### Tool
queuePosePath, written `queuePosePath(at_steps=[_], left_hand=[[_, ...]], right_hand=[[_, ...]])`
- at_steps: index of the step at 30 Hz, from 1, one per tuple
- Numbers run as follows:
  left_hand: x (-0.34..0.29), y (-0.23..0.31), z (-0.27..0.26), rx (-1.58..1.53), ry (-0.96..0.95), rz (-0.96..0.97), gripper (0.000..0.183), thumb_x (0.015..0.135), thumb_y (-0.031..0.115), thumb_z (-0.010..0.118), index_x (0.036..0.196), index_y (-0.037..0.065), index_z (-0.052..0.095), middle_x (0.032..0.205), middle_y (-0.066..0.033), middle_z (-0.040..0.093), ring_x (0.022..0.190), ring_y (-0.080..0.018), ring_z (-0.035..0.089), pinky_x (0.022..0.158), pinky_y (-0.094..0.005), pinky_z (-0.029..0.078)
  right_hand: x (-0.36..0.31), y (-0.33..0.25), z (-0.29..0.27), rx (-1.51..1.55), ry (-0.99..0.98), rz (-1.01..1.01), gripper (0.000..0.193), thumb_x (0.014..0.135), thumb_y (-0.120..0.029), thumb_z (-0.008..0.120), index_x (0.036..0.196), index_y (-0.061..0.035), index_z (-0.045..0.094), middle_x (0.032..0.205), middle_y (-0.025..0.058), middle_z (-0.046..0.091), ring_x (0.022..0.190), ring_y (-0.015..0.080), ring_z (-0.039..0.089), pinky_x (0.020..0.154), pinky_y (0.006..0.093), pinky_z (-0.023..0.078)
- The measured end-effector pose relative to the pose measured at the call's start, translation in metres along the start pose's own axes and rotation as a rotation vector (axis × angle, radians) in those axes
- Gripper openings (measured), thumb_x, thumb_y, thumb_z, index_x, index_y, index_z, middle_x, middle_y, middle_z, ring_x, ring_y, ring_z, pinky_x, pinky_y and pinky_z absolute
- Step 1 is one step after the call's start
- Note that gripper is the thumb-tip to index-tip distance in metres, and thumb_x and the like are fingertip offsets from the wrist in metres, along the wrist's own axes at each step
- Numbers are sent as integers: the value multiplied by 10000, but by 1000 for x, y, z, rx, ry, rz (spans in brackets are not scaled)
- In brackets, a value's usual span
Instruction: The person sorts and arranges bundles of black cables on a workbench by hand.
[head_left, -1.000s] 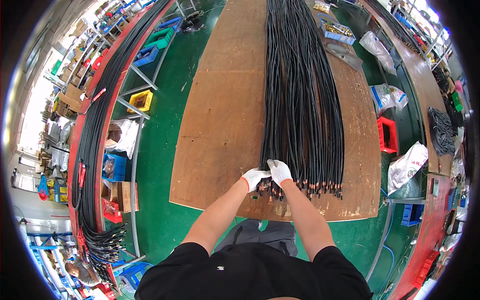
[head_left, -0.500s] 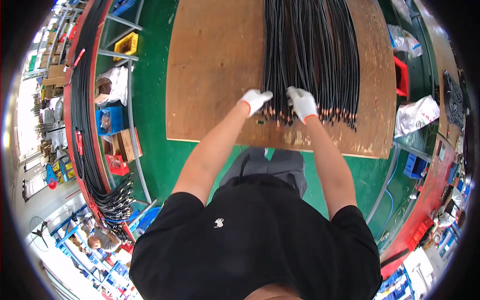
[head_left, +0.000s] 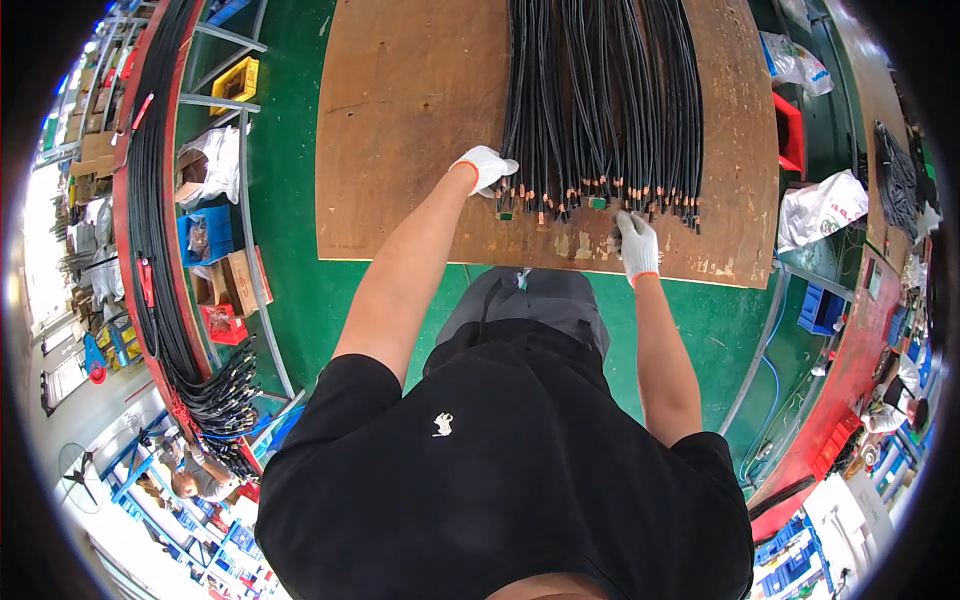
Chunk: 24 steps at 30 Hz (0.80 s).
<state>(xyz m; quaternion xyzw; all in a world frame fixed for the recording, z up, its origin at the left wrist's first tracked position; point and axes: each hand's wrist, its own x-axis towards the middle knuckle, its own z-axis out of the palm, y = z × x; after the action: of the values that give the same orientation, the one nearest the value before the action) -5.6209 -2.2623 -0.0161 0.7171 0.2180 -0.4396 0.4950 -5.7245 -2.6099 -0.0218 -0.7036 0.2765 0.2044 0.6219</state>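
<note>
A wide row of black cables [head_left: 600, 100] lies lengthwise on the wooden table [head_left: 410, 110], with copper-coloured ends toward me. My left hand [head_left: 485, 169], in a white glove with an orange cuff, is at the row's left edge. Its fingers are drawn together against the outermost cables; whether they grip one is hidden. My right hand [head_left: 638, 246], gloved alike, is just below the cable ends, right of the middle. Its fingers are curled, and what they hold, if anything, is too small to make out. Small green pieces [head_left: 598, 203] sit among the cable ends.
More black cables [head_left: 155, 220] run along a red-edged bench at the left. Beside it are a yellow bin [head_left: 236, 82], a blue bin [head_left: 207, 236] and a red bin [head_left: 222, 324]. White sacks [head_left: 822, 209] stand right of the table. Other people are at far benches.
My right hand has left the cable ends and moved right and nearer to me. My left hand has shifted slightly left. A green piece now shows at the middle of the row.
</note>
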Motion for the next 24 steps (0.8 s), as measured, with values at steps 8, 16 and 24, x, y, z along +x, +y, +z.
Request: queuePosePath(at_steps=[8, 16, 24], left_hand=[[-19, 10, 13, 672, 289, -55, 723, 908, 651, 566, 1133, -5, 771, 1187, -249, 736, 1122, -399, 708, 970, -469, 548], [-101, -116, 9, 350, 658, 35, 721, 963, 623, 488, 1310, 27, 698, 1379, -284, 630, 1314, -432, 588, 1113, -478, 459], [-221, -420, 73, 272, 795, -300, 532, 925, 485, 528, 1035, 20, 763, 1154, -293, 708, 1116, -490, 657, 972, -532, 516]], right_hand=[[21, -44, 26, -134, -138, -157, 372, 1031, -325, 625, 1140, 7, 752, 822, 55, 714, 736, 121, 611, 686, 302, 490], [39, -105, 80, -693, -229, -637, 345, 977, -371, 618, 1151, -101, 743, 1106, 197, 756, 1077, 407, 702, 922, 478, 558], [48, -113, 139, -1094, -269, -605, 420, 967, -338, 633, 1356, -180, 637, 1256, 218, 652, 1109, 422, 687, 960, 514, 557]])
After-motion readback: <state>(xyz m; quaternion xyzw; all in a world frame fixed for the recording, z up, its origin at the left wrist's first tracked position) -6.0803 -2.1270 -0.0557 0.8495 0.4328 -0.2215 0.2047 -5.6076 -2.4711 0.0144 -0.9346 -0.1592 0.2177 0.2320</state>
